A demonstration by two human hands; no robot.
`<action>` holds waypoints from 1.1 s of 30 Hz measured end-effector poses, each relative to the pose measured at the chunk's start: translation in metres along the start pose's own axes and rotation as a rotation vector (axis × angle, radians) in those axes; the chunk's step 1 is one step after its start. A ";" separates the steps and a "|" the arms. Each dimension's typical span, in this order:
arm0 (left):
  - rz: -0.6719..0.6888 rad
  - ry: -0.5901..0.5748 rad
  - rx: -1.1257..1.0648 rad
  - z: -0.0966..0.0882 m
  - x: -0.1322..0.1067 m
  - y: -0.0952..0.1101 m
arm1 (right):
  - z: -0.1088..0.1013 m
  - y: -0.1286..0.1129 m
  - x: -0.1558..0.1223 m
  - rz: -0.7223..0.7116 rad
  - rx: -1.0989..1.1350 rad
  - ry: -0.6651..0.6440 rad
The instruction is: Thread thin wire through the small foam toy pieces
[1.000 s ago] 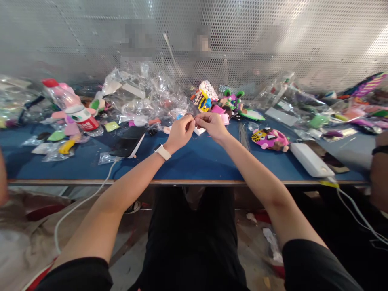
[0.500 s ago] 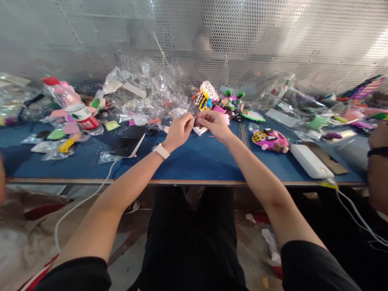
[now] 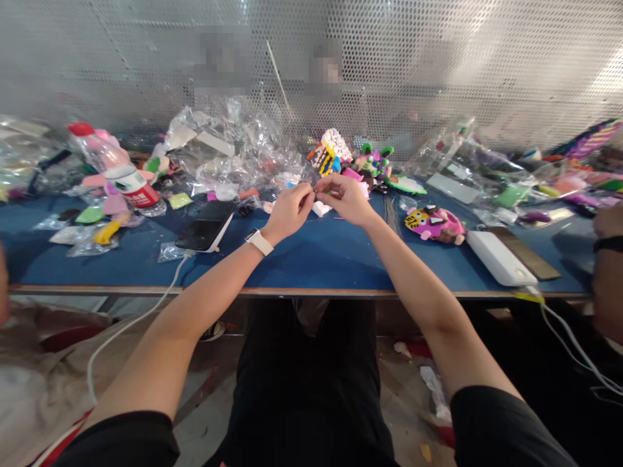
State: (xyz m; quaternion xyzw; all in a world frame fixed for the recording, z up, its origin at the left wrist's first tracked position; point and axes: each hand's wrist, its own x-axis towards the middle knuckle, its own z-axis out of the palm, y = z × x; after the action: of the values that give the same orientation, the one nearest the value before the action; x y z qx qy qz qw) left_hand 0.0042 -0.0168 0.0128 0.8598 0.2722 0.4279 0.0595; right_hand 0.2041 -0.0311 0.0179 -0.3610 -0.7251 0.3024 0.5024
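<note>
My left hand [image 3: 288,211] and my right hand [image 3: 344,198] meet above the blue table [image 3: 311,256], fingertips pinched together on a tiny piece that I cannot make out. A white watch sits on my left wrist. A small white piece [image 3: 321,209] lies on the table just under the hands. Behind them stands a pile of colourful foam toy figures [image 3: 351,162].
A phone [image 3: 207,227] on a white cable lies to the left, near a bottle with a red cap [image 3: 114,165] and clear plastic bags [image 3: 233,152]. A pink toy face [image 3: 433,222], a white power bank [image 3: 499,257] and another person's arm [image 3: 606,259] are on the right. Perforated metal screen behind.
Both hands stay pinched together at the same spot; the fingers shift only slightly. The view has barely moved.
</note>
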 end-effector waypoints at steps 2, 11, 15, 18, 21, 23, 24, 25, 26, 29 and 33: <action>-0.007 -0.005 -0.010 0.000 0.000 0.000 | 0.000 0.001 0.000 -0.015 -0.047 0.026; -0.064 -0.011 -0.093 0.003 -0.001 -0.002 | 0.003 0.002 -0.001 -0.054 -0.125 0.063; -0.060 -0.007 -0.104 0.003 -0.001 -0.001 | 0.003 0.003 -0.001 -0.012 -0.078 0.052; -0.033 0.037 -0.104 0.000 0.000 0.001 | 0.003 0.006 0.000 0.031 0.033 0.035; -0.015 0.077 -0.091 -0.003 0.000 0.001 | 0.003 0.009 0.001 0.028 0.134 0.047; -0.002 0.089 -0.084 -0.004 0.000 -0.001 | 0.004 0.009 0.001 0.014 0.170 0.069; 0.006 0.095 -0.080 -0.004 0.000 -0.001 | 0.004 0.009 0.001 0.014 0.180 0.081; 0.016 0.101 -0.071 -0.003 0.000 -0.002 | 0.004 0.009 0.000 0.020 0.191 0.092; 0.026 0.107 -0.056 -0.003 0.000 -0.003 | 0.004 0.009 0.000 0.031 0.204 0.101; 0.055 0.109 0.004 -0.002 -0.001 -0.006 | 0.006 0.007 0.000 0.075 0.256 0.122; 0.073 0.111 0.055 -0.001 -0.002 -0.008 | 0.009 0.005 -0.001 0.079 0.281 0.137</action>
State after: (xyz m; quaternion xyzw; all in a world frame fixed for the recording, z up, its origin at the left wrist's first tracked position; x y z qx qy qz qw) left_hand -0.0013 -0.0110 0.0093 0.8454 0.2552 0.4692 0.0053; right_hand 0.1967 -0.0296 0.0104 -0.3352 -0.6248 0.3953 0.5840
